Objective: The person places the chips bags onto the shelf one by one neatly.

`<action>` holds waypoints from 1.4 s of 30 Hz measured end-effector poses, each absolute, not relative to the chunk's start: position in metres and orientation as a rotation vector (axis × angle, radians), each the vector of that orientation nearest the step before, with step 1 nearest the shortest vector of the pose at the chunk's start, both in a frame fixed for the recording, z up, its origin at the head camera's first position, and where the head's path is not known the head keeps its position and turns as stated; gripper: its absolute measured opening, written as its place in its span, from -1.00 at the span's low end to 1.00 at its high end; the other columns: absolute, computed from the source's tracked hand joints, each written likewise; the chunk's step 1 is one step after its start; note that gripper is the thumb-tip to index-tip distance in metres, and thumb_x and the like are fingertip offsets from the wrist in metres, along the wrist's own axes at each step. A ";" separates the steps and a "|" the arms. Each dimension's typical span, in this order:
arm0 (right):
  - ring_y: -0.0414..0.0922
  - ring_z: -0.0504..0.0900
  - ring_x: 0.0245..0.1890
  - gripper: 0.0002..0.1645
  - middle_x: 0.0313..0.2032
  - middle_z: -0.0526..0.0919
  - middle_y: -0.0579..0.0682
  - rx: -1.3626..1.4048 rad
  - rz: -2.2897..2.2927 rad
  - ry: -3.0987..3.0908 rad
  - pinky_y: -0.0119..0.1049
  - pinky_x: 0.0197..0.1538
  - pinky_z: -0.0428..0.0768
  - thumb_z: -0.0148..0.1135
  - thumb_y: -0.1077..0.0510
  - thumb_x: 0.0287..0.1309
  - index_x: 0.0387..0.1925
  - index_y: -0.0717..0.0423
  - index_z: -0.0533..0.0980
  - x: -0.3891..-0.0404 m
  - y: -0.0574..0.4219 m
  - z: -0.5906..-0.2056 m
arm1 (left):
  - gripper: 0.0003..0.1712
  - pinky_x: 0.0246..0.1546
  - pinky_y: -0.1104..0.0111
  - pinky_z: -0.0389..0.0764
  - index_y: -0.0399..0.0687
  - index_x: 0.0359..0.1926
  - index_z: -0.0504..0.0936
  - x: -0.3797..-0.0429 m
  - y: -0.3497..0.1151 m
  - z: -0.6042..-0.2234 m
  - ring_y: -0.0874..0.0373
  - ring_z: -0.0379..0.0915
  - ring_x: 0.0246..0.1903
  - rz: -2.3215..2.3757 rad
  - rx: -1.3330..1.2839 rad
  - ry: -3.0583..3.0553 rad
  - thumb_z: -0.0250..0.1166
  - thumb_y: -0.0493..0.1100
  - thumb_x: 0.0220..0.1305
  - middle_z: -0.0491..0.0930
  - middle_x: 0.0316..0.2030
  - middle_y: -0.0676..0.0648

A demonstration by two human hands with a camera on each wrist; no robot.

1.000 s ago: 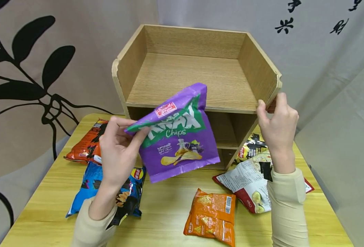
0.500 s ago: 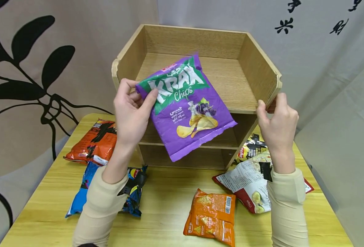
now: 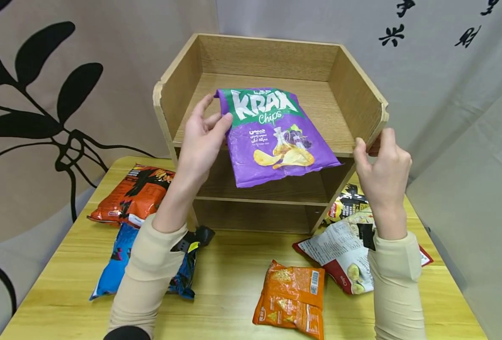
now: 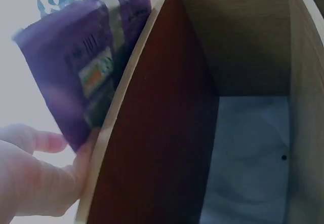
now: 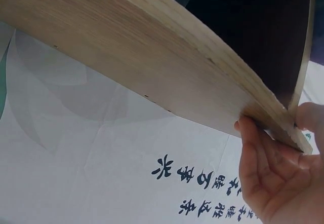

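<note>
A purple and green KRAX chip bag [image 3: 272,141] lies tilted over the front edge of the top tier of a wooden shelf [image 3: 268,56], its lower half hanging in front of the opening below. My left hand [image 3: 204,134] pinches the bag's upper left side, thumb in front. In the left wrist view, the bag's back [image 4: 66,57] shows close to the shelf board, with the thumb and fingers at its corner. My right hand [image 3: 383,174] grips the front edge of the shelf's right side panel; the right wrist view shows thumb and fingers [image 5: 255,153] on either side of that panel.
An orange chip bag [image 3: 291,297] lies at the table's front. A white and red bag [image 3: 340,250] and a yellow-black one [image 3: 346,203] lie right. Red [image 3: 127,198] and blue [image 3: 115,264] bags lie left, partly behind my left arm. A curtain hangs behind the shelf.
My left hand has lifted the purple chip bag up and to the right, from in front of the shelf to its top tier's front edge, flattening its tilt. The right hand has stayed put.
</note>
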State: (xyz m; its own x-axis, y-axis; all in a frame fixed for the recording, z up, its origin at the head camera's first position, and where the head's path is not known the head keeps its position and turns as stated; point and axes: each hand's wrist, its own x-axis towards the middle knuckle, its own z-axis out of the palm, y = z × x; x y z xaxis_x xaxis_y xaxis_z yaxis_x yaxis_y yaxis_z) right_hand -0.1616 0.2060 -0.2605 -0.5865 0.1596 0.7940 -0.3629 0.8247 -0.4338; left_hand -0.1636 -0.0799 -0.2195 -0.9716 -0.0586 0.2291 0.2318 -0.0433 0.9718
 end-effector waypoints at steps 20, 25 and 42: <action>0.27 0.61 -0.46 -0.66 -0.46 0.64 0.40 0.144 0.713 -2.091 0.05 -0.34 0.50 0.10 0.15 0.20 -0.31 0.46 0.44 -0.160 0.206 -0.260 | -0.39 0.28 -0.01 0.34 -0.16 0.20 0.48 -0.104 -0.045 -0.264 -0.19 0.35 0.25 -0.082 -0.671 -2.304 0.19 0.14 0.27 0.49 0.20 -0.23; 0.26 0.62 -0.45 -0.66 -0.46 0.64 0.40 0.146 0.713 -2.087 0.06 -0.34 0.50 0.10 0.16 0.20 -0.30 0.46 0.45 -0.161 0.206 -0.261 | -0.38 0.27 0.02 0.37 -0.19 0.16 0.50 -0.111 -0.042 -0.267 -0.18 0.36 0.24 -0.021 -0.683 -2.268 0.25 0.12 0.23 0.51 0.17 -0.23; 0.27 0.62 -0.44 -0.67 -0.45 0.65 0.39 0.135 0.707 -2.088 0.10 -0.29 0.46 0.11 0.15 0.19 -0.29 0.45 0.44 -0.161 0.206 -0.261 | -0.38 0.32 0.09 0.31 -0.07 0.26 0.40 -0.153 -0.024 -0.254 -0.09 0.35 0.27 0.027 -0.844 -2.336 0.17 0.14 0.28 0.48 0.22 -0.13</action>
